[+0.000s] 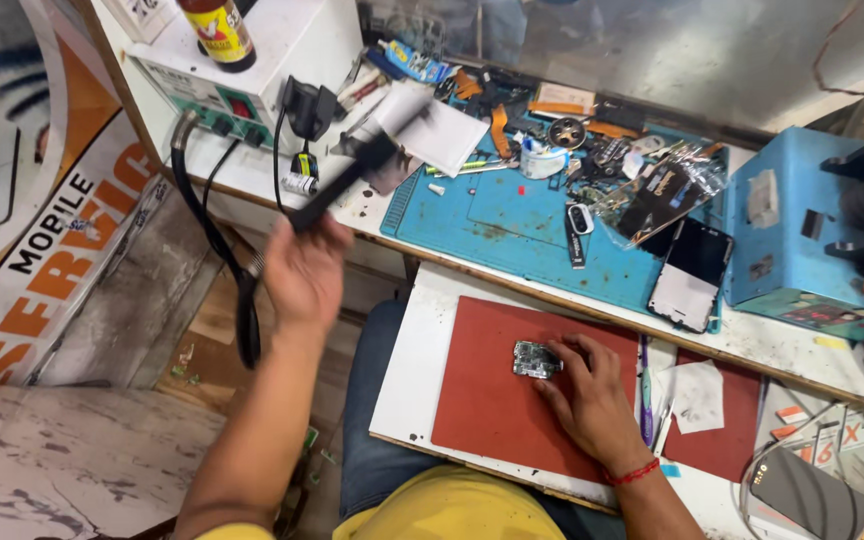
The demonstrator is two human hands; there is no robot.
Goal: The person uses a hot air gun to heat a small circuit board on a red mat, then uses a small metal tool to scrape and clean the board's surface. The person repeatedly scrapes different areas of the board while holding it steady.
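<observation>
My left hand (302,268) grips the black handle of a hot-air tool (357,165), raised and blurred over the bench's left edge; its black hose (214,240) runs to a white station box (252,62). Resting on a red mat (492,390), my right hand (590,392) has its fingertips on a small circuit board (536,360). A red thread circles that wrist. The red mat lies on a white board (407,375) across my lap.
A blue work mat (512,215) on the bench carries small parts, flex cables, a tape roll (544,158) and a phone screen (694,272). A blue machine (802,240) stands right. A brown bottle (216,32) sits on the station. Tweezers (644,392) lie beside my right hand.
</observation>
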